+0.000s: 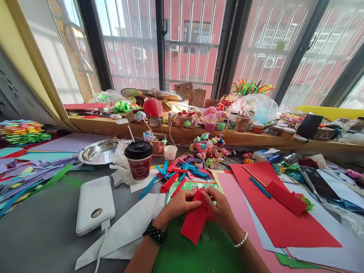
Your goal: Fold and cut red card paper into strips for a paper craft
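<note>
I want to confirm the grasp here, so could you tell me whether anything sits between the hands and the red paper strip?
Nothing visible does. The left hand and right hand both pinch the top of the red paper strip directly, above the green sheet.

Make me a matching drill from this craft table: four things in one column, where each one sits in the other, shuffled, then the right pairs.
Things
1. red paper strip
2. white power bank
3. coffee cup
4. metal plate

Places
A. far left of the table, beyond the cup
B. on the grey tabletop at the left, cable plugged in
C. between the left hand and the right hand
D. just past the power bank, black lid on, on white paper

Pairs: 1-C, 2-B, 3-D, 4-A
</note>
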A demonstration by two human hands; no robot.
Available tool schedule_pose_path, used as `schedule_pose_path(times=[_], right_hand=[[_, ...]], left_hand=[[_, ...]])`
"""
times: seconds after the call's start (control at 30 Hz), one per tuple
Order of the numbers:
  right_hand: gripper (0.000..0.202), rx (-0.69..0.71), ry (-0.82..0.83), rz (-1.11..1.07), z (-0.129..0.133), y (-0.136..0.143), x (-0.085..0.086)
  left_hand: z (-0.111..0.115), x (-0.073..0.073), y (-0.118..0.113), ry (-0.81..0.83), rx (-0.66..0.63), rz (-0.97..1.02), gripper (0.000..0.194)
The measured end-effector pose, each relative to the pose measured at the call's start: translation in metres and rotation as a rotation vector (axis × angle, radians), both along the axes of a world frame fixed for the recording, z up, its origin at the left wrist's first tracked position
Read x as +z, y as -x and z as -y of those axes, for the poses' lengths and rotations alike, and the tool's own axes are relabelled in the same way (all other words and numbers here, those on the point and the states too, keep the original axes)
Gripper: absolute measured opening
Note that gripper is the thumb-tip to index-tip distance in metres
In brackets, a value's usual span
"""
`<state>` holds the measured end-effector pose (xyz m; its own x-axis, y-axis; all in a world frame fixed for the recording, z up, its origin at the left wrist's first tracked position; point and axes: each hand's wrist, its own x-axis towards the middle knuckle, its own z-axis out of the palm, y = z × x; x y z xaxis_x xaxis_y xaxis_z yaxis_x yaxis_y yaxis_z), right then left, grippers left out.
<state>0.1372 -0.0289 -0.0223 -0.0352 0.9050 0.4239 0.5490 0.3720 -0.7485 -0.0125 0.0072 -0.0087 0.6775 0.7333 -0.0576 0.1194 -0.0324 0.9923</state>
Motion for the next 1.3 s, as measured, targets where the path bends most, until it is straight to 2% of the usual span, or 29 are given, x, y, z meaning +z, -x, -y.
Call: schedule_pose_path(times=[0.17,0.37,0.53,0.77,0.97,1.13,1.23,1.3], right_hand=[[0.030,-0.045,-0.022,0.079,-0.002,-0.001,-0.001],[0.030,0.029,0.023,0.119,-0.002,-0.004,-0.003],[0.031,0.041,0.076,0.027,-0.003,-0.003,-0.003],[0.028,0.153,0.212,-0.193,0.000,-0.011,0.003],[0.027,0.097,0.184,-0.248,-0.001,-0.008,0.001],[0.026,0.175,0.312,-0.297,0.000,-0.011,0.007],[0.025,0.180,0.375,-0.389,0.000,-0.013,0.009],[0.025,0.138,0.373,-0.481,-0.001,-0.015,0.009]], left_hand=[[-0.001,0.001,-0.001,-0.046,0.042,-0.012,0.022],[-0.005,-0.002,-0.001,-0.081,0.091,0.022,0.023],[-0.005,0.000,0.001,-0.033,0.092,0.023,0.026],[-0.002,0.003,0.003,-0.065,-0.040,-0.052,0.024],[-0.001,0.002,0.001,-0.097,0.018,-0.052,0.024],[0.001,0.004,0.001,-0.118,-0.001,-0.055,0.022],[-0.001,0.003,0.001,-0.148,0.073,-0.099,0.021],[-0.005,0.002,0.001,-0.146,0.218,-0.098,0.023]])
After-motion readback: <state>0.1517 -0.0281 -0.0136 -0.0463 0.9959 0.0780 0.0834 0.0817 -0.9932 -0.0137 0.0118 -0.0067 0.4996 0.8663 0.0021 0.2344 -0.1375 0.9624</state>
